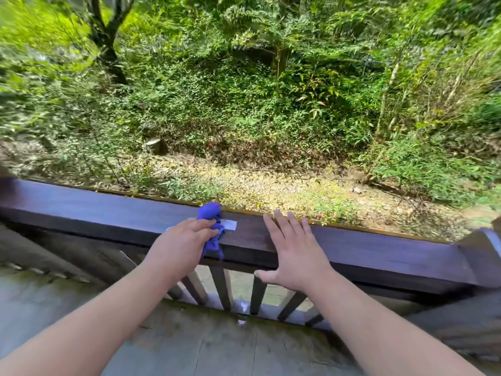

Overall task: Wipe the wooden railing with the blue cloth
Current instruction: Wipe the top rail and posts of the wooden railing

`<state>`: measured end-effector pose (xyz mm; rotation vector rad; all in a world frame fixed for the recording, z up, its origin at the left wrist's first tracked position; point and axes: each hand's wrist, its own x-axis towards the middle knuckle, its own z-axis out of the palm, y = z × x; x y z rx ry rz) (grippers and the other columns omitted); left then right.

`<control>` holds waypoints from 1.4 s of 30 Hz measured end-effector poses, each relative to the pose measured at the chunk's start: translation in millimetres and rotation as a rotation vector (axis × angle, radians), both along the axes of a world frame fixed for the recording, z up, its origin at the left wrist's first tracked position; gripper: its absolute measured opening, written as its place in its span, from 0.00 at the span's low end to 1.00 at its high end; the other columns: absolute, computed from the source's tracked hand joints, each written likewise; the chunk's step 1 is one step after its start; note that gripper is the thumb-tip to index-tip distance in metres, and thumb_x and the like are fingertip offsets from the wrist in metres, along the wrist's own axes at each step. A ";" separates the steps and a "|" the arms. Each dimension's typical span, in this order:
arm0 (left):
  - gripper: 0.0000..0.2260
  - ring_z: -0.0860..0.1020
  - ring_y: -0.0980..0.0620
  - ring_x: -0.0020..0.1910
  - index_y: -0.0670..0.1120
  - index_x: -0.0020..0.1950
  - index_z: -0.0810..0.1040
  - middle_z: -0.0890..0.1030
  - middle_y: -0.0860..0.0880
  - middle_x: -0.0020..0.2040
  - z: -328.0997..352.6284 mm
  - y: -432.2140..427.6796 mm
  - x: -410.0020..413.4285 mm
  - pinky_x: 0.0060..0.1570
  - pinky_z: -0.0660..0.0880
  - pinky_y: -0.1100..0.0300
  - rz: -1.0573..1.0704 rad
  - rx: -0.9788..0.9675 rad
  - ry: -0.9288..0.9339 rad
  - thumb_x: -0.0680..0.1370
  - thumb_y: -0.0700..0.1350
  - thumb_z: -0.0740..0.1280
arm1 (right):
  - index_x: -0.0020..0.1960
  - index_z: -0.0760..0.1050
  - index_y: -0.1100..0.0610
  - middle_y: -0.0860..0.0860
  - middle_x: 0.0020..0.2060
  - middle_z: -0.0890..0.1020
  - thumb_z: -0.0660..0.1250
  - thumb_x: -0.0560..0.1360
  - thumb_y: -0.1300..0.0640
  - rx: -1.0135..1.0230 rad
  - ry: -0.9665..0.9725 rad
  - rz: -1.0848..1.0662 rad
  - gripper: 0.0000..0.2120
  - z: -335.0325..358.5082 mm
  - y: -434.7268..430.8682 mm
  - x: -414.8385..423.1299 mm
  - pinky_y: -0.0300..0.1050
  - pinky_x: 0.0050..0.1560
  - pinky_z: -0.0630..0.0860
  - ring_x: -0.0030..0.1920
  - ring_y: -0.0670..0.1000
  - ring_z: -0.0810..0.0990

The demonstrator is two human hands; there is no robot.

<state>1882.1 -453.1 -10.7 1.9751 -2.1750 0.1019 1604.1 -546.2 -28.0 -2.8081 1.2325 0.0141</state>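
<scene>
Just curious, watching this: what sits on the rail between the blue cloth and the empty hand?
In the head view, a pale rectangular strip pokes out from under the blue cloth; past it only bare wooden railing reaches the right hand.

Part of blue cloth [210,213] hidden under left hand [180,245], white label [230,225] half covered, foliage [40,109] blurred

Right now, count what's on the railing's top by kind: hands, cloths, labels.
Hands: 2 (left hand gripping the cloth, right hand flat)
Blue cloth: 1
White label: 1
Total: 4
</scene>
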 end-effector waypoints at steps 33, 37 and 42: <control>0.15 0.78 0.46 0.58 0.51 0.59 0.81 0.80 0.53 0.63 -9.8 -26.6 -48.5 0.51 0.79 0.49 0.246 0.017 0.200 0.74 0.40 0.68 | 0.84 0.42 0.55 0.58 0.84 0.49 0.57 0.69 0.23 0.059 -0.011 0.105 0.56 -9.0 -23.2 82.1 0.73 0.76 0.38 0.82 0.64 0.46; 0.15 0.76 0.46 0.60 0.49 0.57 0.80 0.78 0.53 0.62 -14.0 -34.8 -52.9 0.56 0.76 0.51 0.102 0.036 0.175 0.73 0.41 0.62 | 0.82 0.49 0.61 0.59 0.84 0.50 0.59 0.68 0.24 0.054 -0.019 0.107 0.58 -11.8 -25.2 91.9 0.71 0.77 0.38 0.82 0.63 0.46; 0.16 0.76 0.47 0.53 0.48 0.54 0.81 0.80 0.50 0.60 -5.9 -34.8 -23.1 0.57 0.68 0.60 -0.142 -0.018 0.026 0.68 0.40 0.68 | 0.82 0.50 0.62 0.59 0.84 0.49 0.58 0.63 0.23 0.093 -0.041 0.094 0.60 -6.8 -24.9 102.9 0.69 0.78 0.36 0.83 0.62 0.43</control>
